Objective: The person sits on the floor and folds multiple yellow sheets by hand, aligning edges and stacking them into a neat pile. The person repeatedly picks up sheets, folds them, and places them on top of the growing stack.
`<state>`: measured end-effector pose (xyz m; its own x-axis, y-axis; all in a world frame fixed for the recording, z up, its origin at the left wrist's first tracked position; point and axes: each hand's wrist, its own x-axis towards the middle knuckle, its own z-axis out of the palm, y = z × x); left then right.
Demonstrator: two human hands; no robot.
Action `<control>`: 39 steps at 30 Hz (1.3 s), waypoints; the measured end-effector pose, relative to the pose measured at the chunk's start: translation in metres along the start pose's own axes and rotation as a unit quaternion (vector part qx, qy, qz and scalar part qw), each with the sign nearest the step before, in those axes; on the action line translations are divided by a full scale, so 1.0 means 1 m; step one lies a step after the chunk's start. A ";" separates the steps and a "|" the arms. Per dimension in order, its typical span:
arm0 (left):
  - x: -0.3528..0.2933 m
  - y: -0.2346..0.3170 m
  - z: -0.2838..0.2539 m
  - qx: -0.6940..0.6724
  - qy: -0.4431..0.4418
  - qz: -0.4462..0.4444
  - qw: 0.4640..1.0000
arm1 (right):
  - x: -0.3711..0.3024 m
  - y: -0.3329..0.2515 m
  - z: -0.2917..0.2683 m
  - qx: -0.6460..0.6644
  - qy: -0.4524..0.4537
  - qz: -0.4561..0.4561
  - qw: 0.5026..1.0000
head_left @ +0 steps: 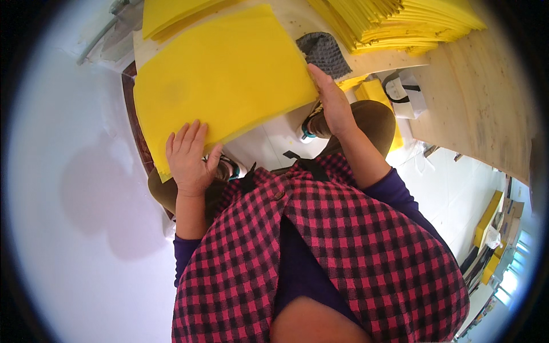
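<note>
A large yellow sheet (223,80), perhaps several layers thick, lies flat on a low wooden table (469,91) and overhangs its near edge. My left hand (190,157) rests palm down on its near left corner, fingers stretched out and slightly spread, thumb toward the near edge. At the right edge of the sheet is my right hand (333,103), fingers extended along that side and touching it, with the palm turned inward. I cannot tell whether the material is paper or cloth. No fingers are wrapped round anything.
A tall stack of folded yellow sheets (400,26) stands at the back right, and more yellow sheets (171,17) lie at the back left. A crumpled grey textured cloth (324,52) sits between them. Beneath the table's right part is a white bag (407,94). A white wall (74,171) borders the left.
</note>
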<state>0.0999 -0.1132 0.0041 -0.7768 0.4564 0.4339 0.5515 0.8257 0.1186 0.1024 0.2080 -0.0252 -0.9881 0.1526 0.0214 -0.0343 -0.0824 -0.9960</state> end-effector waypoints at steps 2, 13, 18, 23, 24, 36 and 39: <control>0.001 0.003 -0.001 0.005 -0.011 0.004 1.000 | -0.003 -0.004 0.002 -0.017 0.002 -0.005 1.000; 0.006 0.012 0.009 0.003 -0.075 -0.011 0.997 | -0.013 -0.005 0.004 -0.117 0.006 -0.041 0.992; 0.006 0.015 0.008 -0.013 -0.084 -0.022 0.996 | -0.016 -0.002 0.004 -0.203 -0.014 -0.147 0.968; 0.008 0.018 0.004 -0.027 -0.091 -0.034 0.995 | -0.019 -0.005 0.005 -0.280 -0.015 -0.160 0.947; 0.007 0.018 0.002 -0.031 -0.093 -0.040 0.994 | -0.017 -0.005 0.003 -0.278 -0.008 -0.154 0.948; -0.032 -0.052 -0.026 -0.179 0.148 -0.263 0.936 | 0.026 -0.021 -0.003 -0.181 0.061 0.003 0.982; -0.043 -0.060 -0.027 -0.321 0.178 -0.357 0.859 | 0.030 -0.018 0.003 -0.132 0.061 0.033 0.989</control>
<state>0.1079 -0.1912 0.0021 -0.9075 -0.3145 0.2784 0.1163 0.4487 0.8861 0.0727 0.2108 -0.0059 -0.9608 0.2748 -0.0381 0.0850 0.1608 -0.9833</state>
